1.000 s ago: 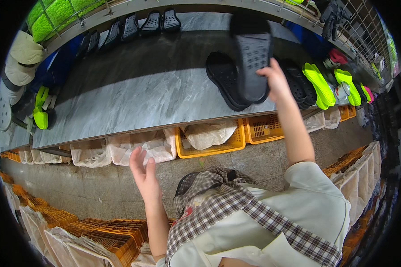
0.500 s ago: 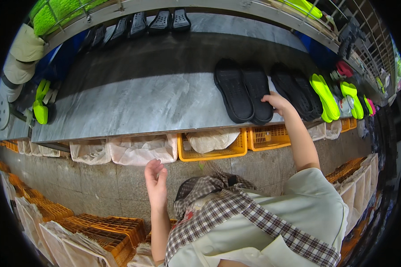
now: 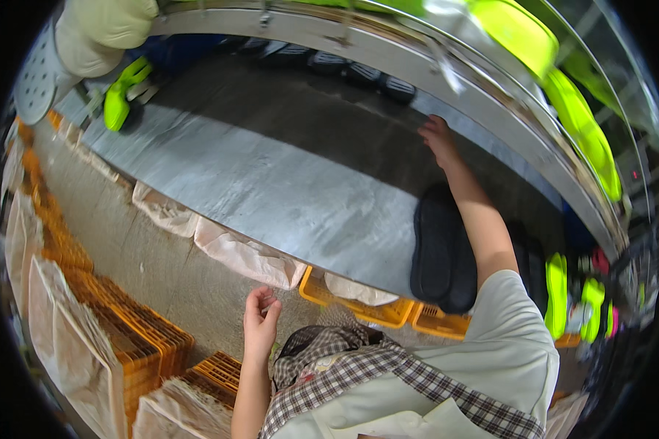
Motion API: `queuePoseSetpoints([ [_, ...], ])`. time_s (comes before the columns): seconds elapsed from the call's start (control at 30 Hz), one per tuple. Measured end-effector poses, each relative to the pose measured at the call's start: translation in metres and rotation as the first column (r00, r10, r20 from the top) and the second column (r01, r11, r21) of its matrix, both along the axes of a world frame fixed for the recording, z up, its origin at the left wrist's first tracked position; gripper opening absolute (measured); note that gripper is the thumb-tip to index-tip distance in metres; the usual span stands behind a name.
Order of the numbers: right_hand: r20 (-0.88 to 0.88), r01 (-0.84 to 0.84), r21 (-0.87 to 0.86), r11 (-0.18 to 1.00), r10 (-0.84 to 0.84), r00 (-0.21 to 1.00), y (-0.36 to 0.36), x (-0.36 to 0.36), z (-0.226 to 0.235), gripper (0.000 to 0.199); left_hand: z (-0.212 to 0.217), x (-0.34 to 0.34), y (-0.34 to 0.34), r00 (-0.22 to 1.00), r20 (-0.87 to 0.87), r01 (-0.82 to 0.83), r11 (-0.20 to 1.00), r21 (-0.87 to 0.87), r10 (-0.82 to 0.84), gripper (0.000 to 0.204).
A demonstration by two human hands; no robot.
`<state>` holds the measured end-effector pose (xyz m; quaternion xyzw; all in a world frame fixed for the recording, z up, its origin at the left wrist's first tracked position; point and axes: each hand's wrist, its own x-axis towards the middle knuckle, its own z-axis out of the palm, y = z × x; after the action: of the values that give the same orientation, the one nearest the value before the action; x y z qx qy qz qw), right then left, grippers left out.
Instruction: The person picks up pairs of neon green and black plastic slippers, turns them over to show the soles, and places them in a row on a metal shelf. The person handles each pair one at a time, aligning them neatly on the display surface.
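My right hand (image 3: 437, 140) is stretched over the shaded far part of the grey table (image 3: 285, 197). Nothing shows in it, and its fingers are loosely bent and apart. Closest to it is a row of dark perforated clog-like pieces (image 3: 399, 89), partly hidden under the rack's rail. Below my right forearm lies a pair of black shoe soles (image 3: 433, 249), partly covered by the arm. My left hand (image 3: 261, 318) hangs in front of the table edge with curled fingers, thumb apart, and no object visible in it.
Yellow crates (image 3: 388, 313) and white-lined bins (image 3: 245, 256) sit under the table edge. Stacked orange crates (image 3: 150, 351) stand behind at left. A metal rail (image 3: 483, 91) with neon-yellow pieces (image 3: 516, 36) runs above the table. More neon soles (image 3: 556, 296) lie at right.
My right hand has left the black soles and moved to the far side of the table. The view has turned and come nearer the rack. My left hand stays low, its fingers more curled.
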<state>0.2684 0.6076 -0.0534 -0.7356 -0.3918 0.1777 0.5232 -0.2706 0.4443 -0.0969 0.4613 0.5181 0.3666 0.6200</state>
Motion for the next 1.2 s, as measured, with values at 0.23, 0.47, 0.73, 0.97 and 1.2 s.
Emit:
queuePoseSetpoints([
  [0.23, -0.772, 0.098, 0.19, 0.977, 0.088, 0.629, 0.167, 0.128, -0.083, 0.048, -0.013, 0.008, -0.034, 0.962, -0.076, -0.27, 0.951, -0.149, 0.261, 0.036],
  [0.47, -0.9, 0.119, 0.222, 0.968, 0.156, 0.408, 0.231, 0.221, -0.079, 0.021, -0.022, 0.014, -0.047, 0.954, -0.054, -0.296, 0.905, -0.305, 0.294, 0.03],
  [0.73, -0.744, 0.051, 0.013, 0.999, -0.024, 0.668, 0.276, 0.079, -0.052, 0.028, -0.021, 0.023, -0.033, 0.98, -0.079, -0.197, 0.952, -0.234, 0.183, 0.027],
  [0.97, -0.67, 0.077, 0.01, 0.997, -0.05, 0.741, 0.248, 0.01, -0.044, 0.059, -0.021, 0.0, -0.056, 0.938, -0.137, -0.347, 0.856, -0.383, 0.32, 0.027],
  [1.2, -0.838, 0.184, 0.099, 0.978, -0.018, 0.545, 0.235, 0.025, -0.029, 0.038, -0.041, -0.038, -0.062, 0.949, -0.109, -0.315, 0.882, -0.351, 0.296, 0.027],
])
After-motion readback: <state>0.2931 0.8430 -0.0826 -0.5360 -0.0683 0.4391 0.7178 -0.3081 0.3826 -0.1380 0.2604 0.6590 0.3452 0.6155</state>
